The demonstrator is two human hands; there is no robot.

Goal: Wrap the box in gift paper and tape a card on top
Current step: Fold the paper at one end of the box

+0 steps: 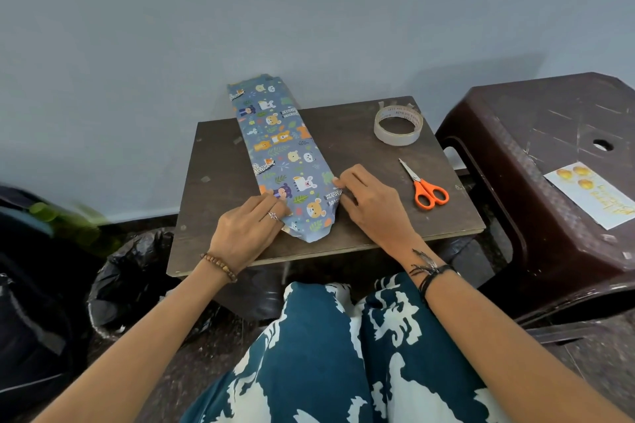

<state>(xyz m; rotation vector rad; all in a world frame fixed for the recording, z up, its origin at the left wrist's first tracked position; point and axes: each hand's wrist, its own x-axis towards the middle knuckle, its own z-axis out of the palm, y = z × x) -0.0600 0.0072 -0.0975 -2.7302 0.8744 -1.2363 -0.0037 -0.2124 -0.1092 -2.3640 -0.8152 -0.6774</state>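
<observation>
The paper-wrapped box lies lengthwise on the desk, its far end overhanging. The left hand presses flat-fingered on its near left side; the right hand pinches the paper's right edge. The card lies on the stool at right.

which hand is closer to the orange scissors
Right. The right hand rests on the wrapped box's right edge, just left of the scissors. The left hand is on the box's far side, farther away.
</observation>
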